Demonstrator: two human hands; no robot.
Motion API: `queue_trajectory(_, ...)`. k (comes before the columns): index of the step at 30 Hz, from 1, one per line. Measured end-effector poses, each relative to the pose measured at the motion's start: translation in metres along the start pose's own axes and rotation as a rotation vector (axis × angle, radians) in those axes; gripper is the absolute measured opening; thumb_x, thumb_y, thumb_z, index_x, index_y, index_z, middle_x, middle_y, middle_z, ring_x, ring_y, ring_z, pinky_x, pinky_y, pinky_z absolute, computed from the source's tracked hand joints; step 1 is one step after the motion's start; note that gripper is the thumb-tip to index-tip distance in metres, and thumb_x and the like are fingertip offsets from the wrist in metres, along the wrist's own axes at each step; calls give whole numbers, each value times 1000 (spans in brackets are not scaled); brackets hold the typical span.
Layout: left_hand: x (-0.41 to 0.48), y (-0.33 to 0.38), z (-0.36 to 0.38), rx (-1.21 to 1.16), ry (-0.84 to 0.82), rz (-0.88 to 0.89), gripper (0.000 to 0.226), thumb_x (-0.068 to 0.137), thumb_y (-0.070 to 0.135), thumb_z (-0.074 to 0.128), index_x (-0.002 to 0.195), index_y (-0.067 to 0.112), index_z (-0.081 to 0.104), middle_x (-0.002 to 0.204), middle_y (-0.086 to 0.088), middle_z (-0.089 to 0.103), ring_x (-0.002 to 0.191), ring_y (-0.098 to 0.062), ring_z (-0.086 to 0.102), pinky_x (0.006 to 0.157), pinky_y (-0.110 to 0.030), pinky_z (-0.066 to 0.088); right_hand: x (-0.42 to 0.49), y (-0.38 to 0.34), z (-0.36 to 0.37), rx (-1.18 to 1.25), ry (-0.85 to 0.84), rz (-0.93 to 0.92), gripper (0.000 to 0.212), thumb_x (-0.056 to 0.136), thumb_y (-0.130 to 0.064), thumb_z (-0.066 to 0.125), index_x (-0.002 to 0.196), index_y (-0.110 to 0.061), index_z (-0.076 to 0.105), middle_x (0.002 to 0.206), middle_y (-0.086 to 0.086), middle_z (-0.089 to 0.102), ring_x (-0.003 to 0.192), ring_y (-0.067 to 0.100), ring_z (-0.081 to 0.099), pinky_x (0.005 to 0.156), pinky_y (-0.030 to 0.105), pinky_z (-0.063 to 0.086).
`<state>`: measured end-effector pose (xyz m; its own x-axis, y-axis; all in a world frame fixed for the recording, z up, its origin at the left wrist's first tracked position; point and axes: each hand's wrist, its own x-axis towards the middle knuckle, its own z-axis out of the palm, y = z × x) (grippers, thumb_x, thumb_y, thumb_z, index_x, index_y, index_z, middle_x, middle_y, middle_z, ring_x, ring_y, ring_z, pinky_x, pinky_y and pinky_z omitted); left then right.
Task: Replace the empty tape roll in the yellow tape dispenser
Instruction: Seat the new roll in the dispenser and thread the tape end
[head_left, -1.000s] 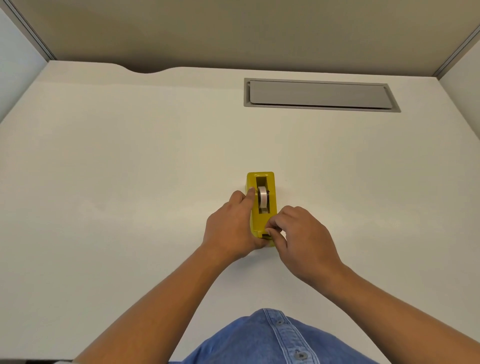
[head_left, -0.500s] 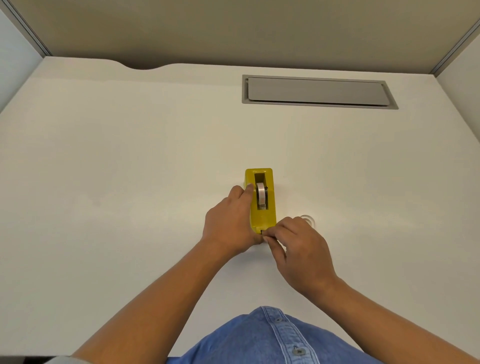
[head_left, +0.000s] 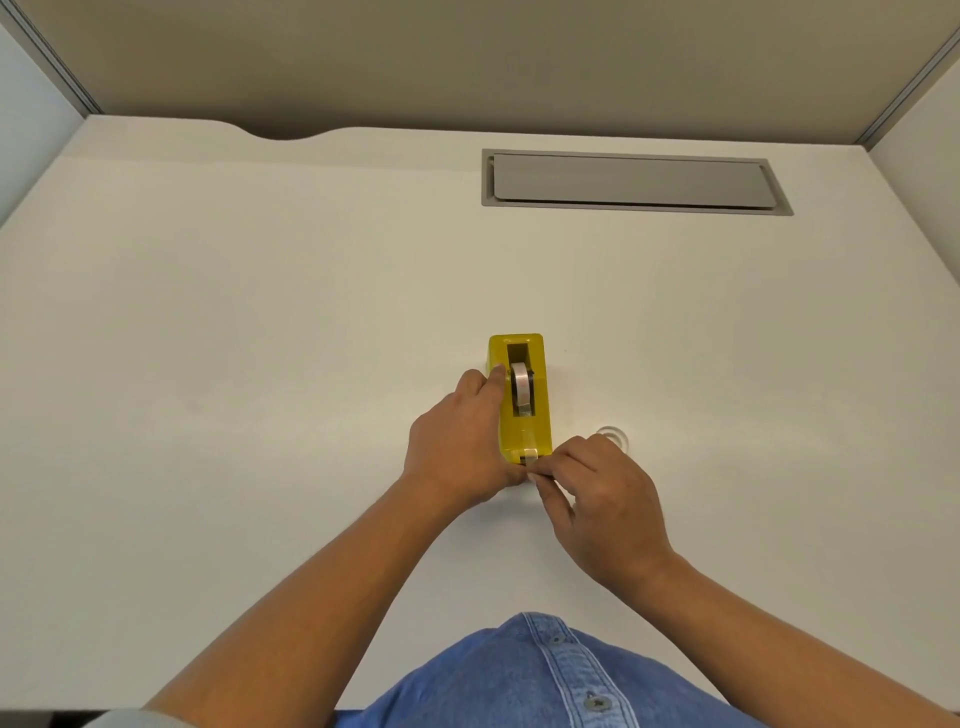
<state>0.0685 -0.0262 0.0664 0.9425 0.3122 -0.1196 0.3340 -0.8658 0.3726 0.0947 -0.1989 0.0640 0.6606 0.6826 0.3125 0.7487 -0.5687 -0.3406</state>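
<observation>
The left hand (head_left: 457, 447) is wrapped along the left flank of the yellow plastic block-shaped tape dispenser (head_left: 522, 400), fingers pressed against its side and the forefinger tip up on the top edge beside the slot, bracing it on the white desk (head_left: 260, 364). The right hand (head_left: 602, 499) pinches, thumb against forefinger, the free end of the clear tape strip (head_left: 531, 457) at the dispenser's near end, where the cutter sits.

The dispenser stands near the middle of the desk, long axis running near to far. A whitish roll of tape (head_left: 520, 391) already sits on edge in its slot, so the swap itself looks done; what seems left is drawing the strip over the cutter and tearing or seating it.

Just right of the dispenser, partly behind the right hand, lies a small clear ring (head_left: 613, 435), probably the spent core. A grey recessed cable hatch (head_left: 634, 181) lies far right. Nothing stands in the way.
</observation>
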Motion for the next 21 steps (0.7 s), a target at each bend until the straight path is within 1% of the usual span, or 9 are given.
queue_trajectory(3,0,1,-1,-7,-3,7,120,57,70,77,151,23,18,134,-2,49,110,-23,60,78,-38,55,-1,2,3,-1,13,-14,15,83,-24,71,91,-12,75,82,5,74,70,21,63,58,28,51)
queue_trajectory(6,0,1,-1,16,2,10,119,58,70,76,150,23,17,134,-2,49,110,-23,59,78,-37,55,-1,4,5,-6,11,-20,15,81,-23,76,91,-12,75,82,5,74,69,21,63,57,29,52)
queue_trajectory(8,0,1,-1,28,5,13,119,58,71,75,150,23,18,134,-2,50,111,-23,60,77,-37,55,0,5,6,-11,10,-29,15,81,-24,75,90,-12,75,82,5,74,69,21,63,57,28,51)
queue_trajectory(12,1,-2,1,41,2,18,123,55,72,76,151,24,16,133,-2,52,111,-23,60,76,-38,55,2,6,6,-10,-8,-49,21,86,-31,63,91,-13,75,83,4,74,70,20,64,62,21,43)
queue_trajectory(13,1,-3,2,54,-2,22,124,55,72,77,151,24,15,133,-2,53,111,-23,60,76,-38,55,2,6,5,-12,-20,-55,21,85,-31,64,91,-14,75,83,4,74,71,20,64,62,22,43)
queue_trajectory(15,2,-5,3,77,-9,31,126,53,69,80,151,25,13,131,-1,55,109,-22,61,74,-38,56,2,8,5,-23,-49,-69,15,82,-26,74,92,-15,75,83,3,74,70,20,64,60,23,45)
queue_trajectory(17,2,-7,4,89,-17,35,128,52,67,82,151,25,11,128,1,58,107,-22,62,73,-39,57,-1,9,4,-23,-81,-58,18,76,-21,80,93,-15,76,83,3,73,70,19,63,61,21,43)
queue_trajectory(19,3,-9,4,99,-14,42,128,53,65,83,150,26,10,126,2,59,104,-21,63,71,-38,58,-5,11,4,-10,-92,-34,19,74,-19,82,92,-15,76,83,3,73,70,19,64,62,19,41)
queue_trajectory(21,3,-9,5,100,-11,44,127,54,64,83,150,27,9,126,2,60,104,-21,64,71,-38,58,-6,12,2,17,-81,-2,16,74,-17,81,89,-14,76,82,2,72,70,18,63,61,19,42)
